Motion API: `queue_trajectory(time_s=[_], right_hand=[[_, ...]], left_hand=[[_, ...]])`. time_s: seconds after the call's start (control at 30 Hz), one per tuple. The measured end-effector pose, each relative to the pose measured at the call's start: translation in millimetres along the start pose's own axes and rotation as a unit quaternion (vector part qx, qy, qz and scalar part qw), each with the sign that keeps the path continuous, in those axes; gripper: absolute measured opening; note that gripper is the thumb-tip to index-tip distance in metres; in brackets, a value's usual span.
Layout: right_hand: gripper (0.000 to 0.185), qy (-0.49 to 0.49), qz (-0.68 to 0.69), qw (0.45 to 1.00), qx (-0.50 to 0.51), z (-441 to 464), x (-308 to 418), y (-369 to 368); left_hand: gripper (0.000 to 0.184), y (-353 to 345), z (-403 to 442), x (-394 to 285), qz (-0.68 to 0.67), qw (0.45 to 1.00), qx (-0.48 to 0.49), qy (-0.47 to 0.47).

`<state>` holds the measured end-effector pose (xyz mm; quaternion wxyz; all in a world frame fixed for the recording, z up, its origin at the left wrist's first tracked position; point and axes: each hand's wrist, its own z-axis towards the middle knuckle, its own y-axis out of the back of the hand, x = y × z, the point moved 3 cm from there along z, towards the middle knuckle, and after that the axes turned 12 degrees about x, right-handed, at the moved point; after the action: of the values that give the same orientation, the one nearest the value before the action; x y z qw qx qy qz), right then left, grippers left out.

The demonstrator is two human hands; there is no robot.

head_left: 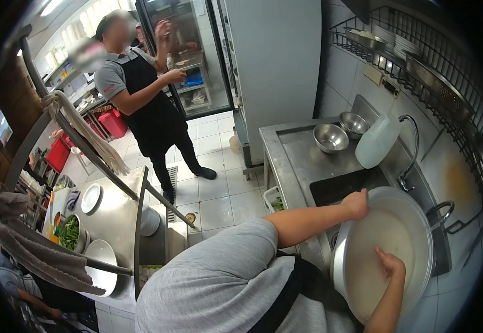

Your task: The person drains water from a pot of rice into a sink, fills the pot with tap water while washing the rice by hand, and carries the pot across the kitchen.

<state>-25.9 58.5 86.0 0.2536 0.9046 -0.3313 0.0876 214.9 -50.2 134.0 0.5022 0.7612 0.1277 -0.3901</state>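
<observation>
A large, round metal pot [338,272] is tilted at the sink and holds cloudy, whitish liquid [383,238]. My left hand [356,205] is closed on its rim at the side by the sink basin. Inside the pot, my right hand [392,263] dips into the liquid with the thumb stuck out and apart. The liquid partly hides its other fingers, and I see nothing held there. A curved faucet [444,208] reaches over the pot's far rim.
On the steel counter stand two metal bowls [331,138] and a translucent plastic jug [375,141] near a second faucet [410,144]. A wire rack [419,77] hangs above. A co-worker [141,105] stands by a glass-door fridge. Behind me, a steel table [122,205] holds dishes and green vegetables.
</observation>
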Motion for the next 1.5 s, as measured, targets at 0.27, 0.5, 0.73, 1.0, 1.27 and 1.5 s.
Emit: queue_trajectory(time_s=[0.27, 0.5, 0.73, 1.0, 1.27, 1.5], right_hand=[[0.087, -0.078, 0.047, 0.996, -0.009, -29.9, 21.2, -8.6], [0.102, 0.044, -0.005, 0.999, 0.001, 2.9, -5.8, 1.2], [0.090, -0.043, 0.062, 0.997, 0.007, -33.4, 23.9, -14.0], [0.098, -0.027, 0.046, 0.999, 0.005, -18.6, 12.2, -7.9], [0.100, -0.021, 0.038, 0.999, 0.015, -4.8, 2.1, -1.7], [0.105, -0.010, 0.049, 0.999, 0.012, -3.8, 0.1, -0.8]], left_hand=[[0.049, -3.7, 5.3, 3.8, -0.014, 1.000, -0.005, 0.014], [0.057, 2.5, -3.0, -3.5, 0.002, 1.000, 0.010, 0.013], [0.043, -0.6, -0.4, -0.8, -0.008, 1.000, -0.015, 0.005], [0.041, 0.4, -0.3, 0.2, -0.017, 1.000, -0.010, 0.005], [0.047, -1.0, 0.8, 1.7, -0.011, 1.000, -0.011, -0.003], [0.049, -2.6, 3.0, 3.4, -0.010, 1.000, -0.009, -0.005]])
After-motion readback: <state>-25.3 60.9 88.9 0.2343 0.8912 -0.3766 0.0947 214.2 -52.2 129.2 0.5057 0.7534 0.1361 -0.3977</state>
